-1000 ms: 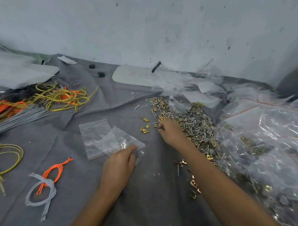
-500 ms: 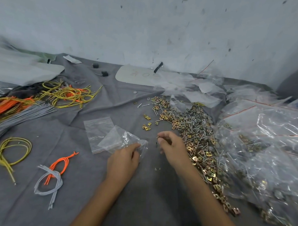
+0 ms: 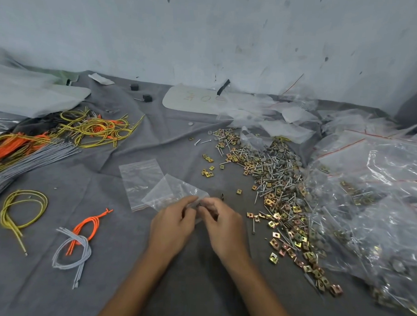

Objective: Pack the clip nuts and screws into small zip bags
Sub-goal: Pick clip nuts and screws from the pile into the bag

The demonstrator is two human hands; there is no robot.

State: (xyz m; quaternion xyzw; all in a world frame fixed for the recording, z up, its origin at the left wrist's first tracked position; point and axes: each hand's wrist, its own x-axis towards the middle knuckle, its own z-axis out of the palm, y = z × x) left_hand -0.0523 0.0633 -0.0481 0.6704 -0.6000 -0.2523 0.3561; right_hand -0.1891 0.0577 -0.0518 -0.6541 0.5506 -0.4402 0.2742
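Left hand (image 3: 174, 225) pinches the near edge of a small zip bag (image 3: 175, 192), mouth toward the right hand (image 3: 224, 227); right fingers curled, tips at the bag mouth, touching the left fingertips; can't tell if they pinch a part or the bag itself; second zip bag (image 3: 138, 176) flat on the grey cloth (image 3: 198, 287), partly under the first; pile of clip nuts and screws (image 3: 277, 188) just right of the hands, untouched; big clear bags (image 3: 371, 199) far right; orange cord loop (image 3: 91, 224) and grey cord bundle (image 3: 74, 250) lie left.
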